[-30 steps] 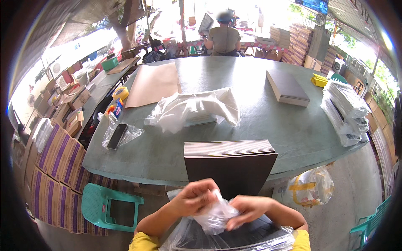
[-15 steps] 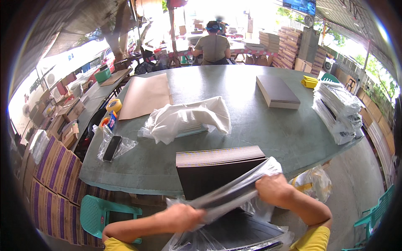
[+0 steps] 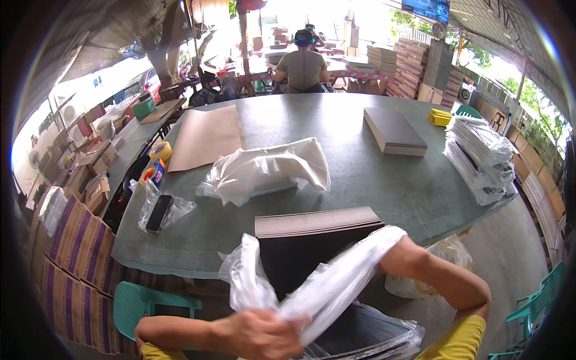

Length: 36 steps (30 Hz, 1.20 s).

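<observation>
A clear plastic bag (image 3: 345,282) stretches across in front of me, with one loose part standing up on the left. My left hand (image 3: 261,333) is closed on its lower end. Up to the right, my right hand (image 3: 403,257) holds the other end, its fingers mostly hidden by the film. Behind the plastic, at the table's near edge, is a thick stack of boards (image 3: 315,223) with a black face towards me and pale layered edges on top. Below my hands lies a dark stack in clear wrapping (image 3: 366,330), partly covered by the bag.
The green table (image 3: 336,186) bears a bundle of white plastic (image 3: 273,168), a brown sheet (image 3: 207,138), tape rolls (image 3: 161,151), a phone (image 3: 159,213), a dark board stack (image 3: 396,132) and plastic-wrapped packs (image 3: 480,156). A green stool (image 3: 129,306) stands lower left. A person (image 3: 302,66) sits beyond.
The plastic bag has lifted and opened out, a loose part now rising on the left. My left hand has moved lower; my right hand has shifted slightly up and right.
</observation>
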Each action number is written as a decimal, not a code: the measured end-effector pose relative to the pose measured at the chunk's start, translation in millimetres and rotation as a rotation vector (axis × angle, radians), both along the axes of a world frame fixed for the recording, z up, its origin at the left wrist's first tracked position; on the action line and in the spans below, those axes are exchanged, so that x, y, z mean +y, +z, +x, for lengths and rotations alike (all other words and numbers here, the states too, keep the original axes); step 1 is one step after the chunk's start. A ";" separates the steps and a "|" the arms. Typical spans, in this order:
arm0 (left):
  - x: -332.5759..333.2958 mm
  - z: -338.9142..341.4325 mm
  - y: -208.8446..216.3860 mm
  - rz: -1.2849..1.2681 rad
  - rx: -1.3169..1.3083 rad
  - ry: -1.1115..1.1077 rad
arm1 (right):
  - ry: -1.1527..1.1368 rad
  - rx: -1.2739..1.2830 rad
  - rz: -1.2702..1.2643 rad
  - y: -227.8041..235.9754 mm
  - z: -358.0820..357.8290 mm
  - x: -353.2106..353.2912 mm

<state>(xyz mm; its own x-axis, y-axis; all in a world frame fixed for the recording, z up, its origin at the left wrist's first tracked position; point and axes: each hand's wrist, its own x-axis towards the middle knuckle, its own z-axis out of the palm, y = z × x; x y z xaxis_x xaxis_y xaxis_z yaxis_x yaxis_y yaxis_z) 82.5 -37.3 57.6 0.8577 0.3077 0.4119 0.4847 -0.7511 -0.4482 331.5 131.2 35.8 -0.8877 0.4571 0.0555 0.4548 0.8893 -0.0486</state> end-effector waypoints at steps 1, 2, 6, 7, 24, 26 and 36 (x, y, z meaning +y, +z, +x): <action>-3.5 6.7 -2.9 -0.647 -0.173 -0.251 | -0.107 0.121 -0.299 2.2 3.0 2.9; -1.3 4.8 -19.0 -1.027 -0.084 -0.108 | -0.209 -0.071 -0.216 4.3 -1.3 -2.2; 23.4 -28.1 -26.7 -1.024 0.219 0.693 | -0.119 -0.581 0.070 5.2 -10.3 -42.3; 25.2 -35.5 -28.1 -0.856 0.097 0.789 | -0.048 -0.625 0.003 12.6 -11.3 -52.4; 9.9 -89.4 -56.3 0.109 -1.304 0.866 | -0.239 0.794 -0.329 -13.4 -21.8 -55.3; 14.6 -79.2 -68.1 0.122 -1.135 0.830 | -0.417 0.920 -0.191 -12.5 -12.1 -52.0; 44.3 -33.5 -55.1 -0.254 -0.842 0.779 | -0.509 0.651 0.085 -39.8 30.4 -25.5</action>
<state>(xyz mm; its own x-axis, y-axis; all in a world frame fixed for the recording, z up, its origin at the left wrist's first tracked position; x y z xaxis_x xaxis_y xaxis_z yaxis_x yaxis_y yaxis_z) 48.9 6.9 2.5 -0.1123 0.7843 0.6101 0.9246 -0.1425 0.3533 361.9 105.7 -4.0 -0.3519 0.7652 0.5390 0.7069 0.5948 -0.3828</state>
